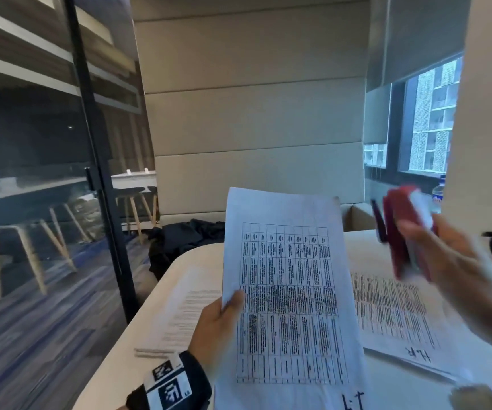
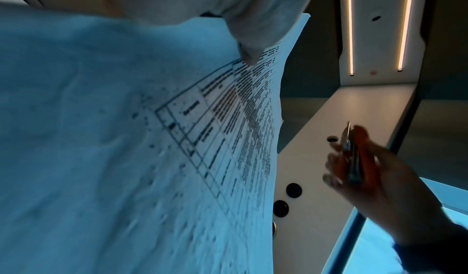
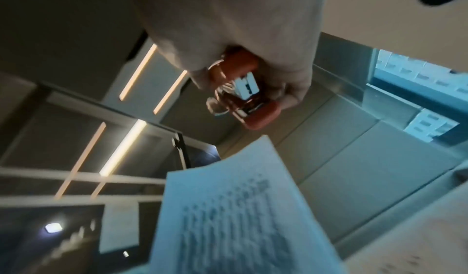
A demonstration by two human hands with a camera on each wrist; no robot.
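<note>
Padded beige wall panels [image 1: 256, 119] close off the far side of a pale tabletop [image 1: 197, 258], with a glass partition [image 1: 46, 173] on one side and a window [image 1: 428, 122] on the other. The left hand [image 1: 216, 327] holds a printed sheet [image 1: 289, 291] upright above the tabletop, pinching its left edge. The thumb [image 1: 233, 300] lies on the printed face at the edge of the ruled grid, and the rest of the fingers are hidden behind the paper. The right hand [image 1: 452, 270] hangs in the air to the right of the sheet, apart from it. Its fingers [image 2: 331, 178] are curled round a red stapler [image 1: 401, 232], which is blurred and whose end sticks up beyond the fingertips. Below those fingers a second printed page [image 1: 392, 309] lies flat on the tabletop. A third page [image 1: 185, 309] lies flat just left of the left thumb, and two thin pale sticks [image 1: 150, 352] lie near the left wrist.
</note>
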